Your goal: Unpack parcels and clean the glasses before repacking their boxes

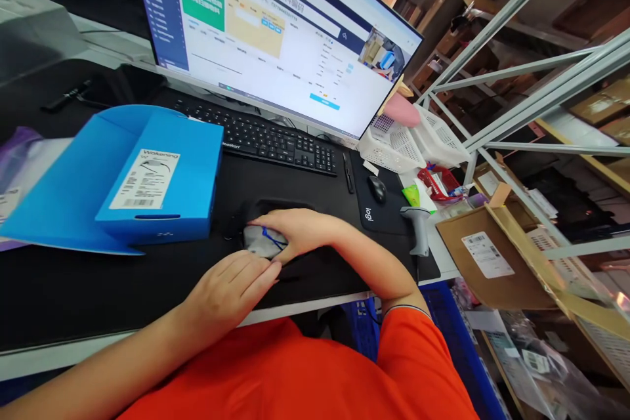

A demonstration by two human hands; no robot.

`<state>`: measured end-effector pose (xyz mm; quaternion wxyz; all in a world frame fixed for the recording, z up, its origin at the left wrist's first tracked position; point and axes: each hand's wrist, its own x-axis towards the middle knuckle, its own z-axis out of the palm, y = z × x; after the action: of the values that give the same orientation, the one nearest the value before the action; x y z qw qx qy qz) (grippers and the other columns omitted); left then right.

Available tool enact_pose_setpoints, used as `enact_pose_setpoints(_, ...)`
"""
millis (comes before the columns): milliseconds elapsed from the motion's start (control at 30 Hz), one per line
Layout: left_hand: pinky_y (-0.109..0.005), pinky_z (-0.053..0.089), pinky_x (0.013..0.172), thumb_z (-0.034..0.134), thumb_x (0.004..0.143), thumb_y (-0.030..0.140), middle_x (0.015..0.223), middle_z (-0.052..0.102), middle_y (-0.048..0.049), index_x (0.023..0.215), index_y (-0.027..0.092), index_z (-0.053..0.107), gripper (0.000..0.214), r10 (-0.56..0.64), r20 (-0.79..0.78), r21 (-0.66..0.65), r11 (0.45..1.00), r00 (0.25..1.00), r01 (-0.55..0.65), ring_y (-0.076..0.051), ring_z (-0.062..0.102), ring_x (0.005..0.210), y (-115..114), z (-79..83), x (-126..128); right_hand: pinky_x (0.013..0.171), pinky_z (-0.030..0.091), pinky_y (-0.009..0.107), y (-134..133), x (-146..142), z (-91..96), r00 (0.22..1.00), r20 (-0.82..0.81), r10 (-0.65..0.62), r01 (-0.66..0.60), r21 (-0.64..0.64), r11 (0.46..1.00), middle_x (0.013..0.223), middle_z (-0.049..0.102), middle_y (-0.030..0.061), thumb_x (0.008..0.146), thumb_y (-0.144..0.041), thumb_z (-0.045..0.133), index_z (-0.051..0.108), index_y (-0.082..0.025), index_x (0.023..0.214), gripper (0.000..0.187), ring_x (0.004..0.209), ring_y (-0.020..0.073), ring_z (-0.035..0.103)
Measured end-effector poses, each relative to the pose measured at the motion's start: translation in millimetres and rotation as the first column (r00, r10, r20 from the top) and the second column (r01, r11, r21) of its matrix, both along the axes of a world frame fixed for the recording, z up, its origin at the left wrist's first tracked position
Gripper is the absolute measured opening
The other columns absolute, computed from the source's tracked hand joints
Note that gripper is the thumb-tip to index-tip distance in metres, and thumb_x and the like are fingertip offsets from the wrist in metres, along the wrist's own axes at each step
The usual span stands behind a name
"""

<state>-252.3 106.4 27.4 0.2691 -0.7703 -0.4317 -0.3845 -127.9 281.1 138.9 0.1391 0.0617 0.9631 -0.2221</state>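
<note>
My right hand [300,230] lies curled over a small grey packet [260,241] with a blue tie, pressing it onto the black desk mat [147,289]. My left hand [231,289] rests just in front of it, fingers together, their tips touching the packet's near edge. An open blue box [162,177] with a white barcode label stands to the left of both hands, its lid flap spread out flat.
A black keyboard [266,138] and large monitor [275,33] stand behind. To the right lie a black mouse [377,188] on its pad, a grey barcode scanner [418,230], white baskets [408,138], a cardboard box [487,262] and metal shelving [541,92].
</note>
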Motion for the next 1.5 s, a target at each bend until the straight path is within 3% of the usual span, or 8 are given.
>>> enact_pose_setpoints(100, -0.039, 0.060, 0.095, 0.062, 0.100, 0.008, 0.097, 0.074, -0.0051, 0.133, 0.018, 0.066, 0.034, 0.007, 0.048, -0.015, 1.000, 0.999, -0.006, -0.022, 0.070, 0.093, -0.8, -5.3, -1.2, 0.120, 0.053, 0.032, 11.5, 10.8, 5.0, 0.994, -0.108, -0.003, -0.023, -0.241, 0.970, 0.152, 0.072, 0.0138, 0.087, -0.031, 0.094, 0.067, -0.013, 0.147, 0.068, 0.143, 0.0247, 0.068)
enact_pose_setpoints(500, -0.040, 0.057, 0.100, 0.065, 0.102, 0.010, 0.104, 0.074, -0.0096, 0.121, 0.013, 0.068, 0.020, -0.018, 0.110, -0.073, 0.997, 0.994, 0.026, -0.024, 0.070, 0.102, 11.1, 1.8, -6.2, 0.134, 0.042, 0.051, -55.5, 116.9, 18.0, 0.918, -0.280, -0.282, 0.251, -0.141, 0.958, 0.162, 0.064, 0.0119, 0.110, -0.026, 0.066, 0.073, -0.022, 0.145, 0.036, 0.165, 0.0270, 0.045)
enact_pose_setpoints(700, -0.038, 0.052, 0.100, 0.059, 0.104, 0.007, 0.106, 0.073, -0.0079, 0.121, 0.015, 0.068, 0.021, -0.043, 0.187, -0.087, 0.994, 0.981, 0.060, -0.021, 0.067, 0.100, 16.9, -0.7, 0.0, 0.109, 0.060, 0.040, -68.9, 133.8, -10.6, 0.813, -0.234, -0.533, 0.537, -0.051, 0.842, 0.140, 0.067, 0.0118, 0.082, -0.034, 0.099, 0.071, -0.023, 0.126, 0.053, 0.131, 0.0269, 0.067)
enact_pose_setpoints(833, -0.038, 0.053, 0.097, 0.060, 0.102, 0.006, 0.106, 0.072, -0.0078, 0.120, 0.015, 0.068, 0.021, -0.034, 0.216, -0.096, 0.994, 0.976, 0.056, -0.021, 0.066, 0.101, 21.8, 4.3, 1.9, 0.094, 0.060, 0.042, -62.3, 112.4, -31.2, 0.838, -0.237, -0.491, 0.536, 0.192, 0.822, 0.115, 0.069, 0.0085, 0.077, -0.026, 0.100, 0.067, -0.020, 0.109, 0.046, 0.106, 0.0280, 0.067)
enact_pose_setpoints(967, -0.039, 0.057, 0.098, 0.063, 0.101, 0.008, 0.109, 0.074, -0.0092, 0.122, 0.014, 0.069, 0.023, 0.010, 0.193, -0.090, 0.996, 0.981, 0.008, -0.023, 0.068, 0.104, 17.0, 6.5, 5.6, 0.099, 0.058, 0.047, -53.4, 98.8, -37.1, 0.890, -0.252, -0.380, 0.436, 0.221, 0.873, 0.123, 0.074, 0.0125, 0.086, -0.025, 0.092, 0.065, -0.018, 0.133, 0.054, 0.111, 0.0308, 0.071)
enact_pose_setpoints(1233, -0.039, 0.061, 0.104, 0.061, 0.100, 0.011, 0.129, 0.072, -0.0138, 0.139, 0.017, 0.064, 0.039, 0.080, 0.252, -0.123, 0.991, 0.964, -0.050, -0.026, 0.069, 0.124, 9.4, -0.6, 19.5, 0.104, 0.062, 0.047, -47.7, 118.5, 9.7, 0.890, -0.305, -0.339, 0.388, 0.115, 0.914, 0.129, 0.077, 0.0119, 0.097, -0.036, 0.084, 0.067, -0.025, 0.141, 0.049, 0.119, 0.0294, 0.075)
enact_pose_setpoints(1433, -0.054, 0.060, 0.108, 0.069, 0.090, 0.014, 0.158, 0.055, -0.0272, 0.162, 0.011, 0.041, 0.077, 0.417, 0.250, -0.407, 0.864, 0.874, -0.296, -0.042, 0.061, 0.140, -2.4, -16.9, 1.2, 0.130, 0.020, 0.083, -58.0, 77.6, -11.4, 0.880, -0.429, -0.204, 0.384, 0.391, 0.836, 0.181, 0.025, 0.0295, 0.057, -0.053, 0.109, 0.041, -0.025, 0.170, 0.134, 0.168, 0.0541, 0.023)
enact_pose_setpoints(1500, -0.053, 0.064, 0.096, 0.064, 0.089, 0.011, 0.150, 0.061, -0.0303, 0.157, 0.005, 0.045, 0.070, 0.513, 0.158, -0.498, 0.779, 0.843, -0.381, -0.042, 0.067, 0.128, -2.4, -21.6, -6.3, 0.130, 0.025, 0.079, -57.9, 59.4, -23.5, 0.897, -0.363, -0.252, 0.401, 0.429, 0.809, 0.179, 0.028, 0.0317, 0.062, -0.046, 0.108, 0.034, -0.021, 0.174, 0.136, 0.166, 0.0526, 0.029)
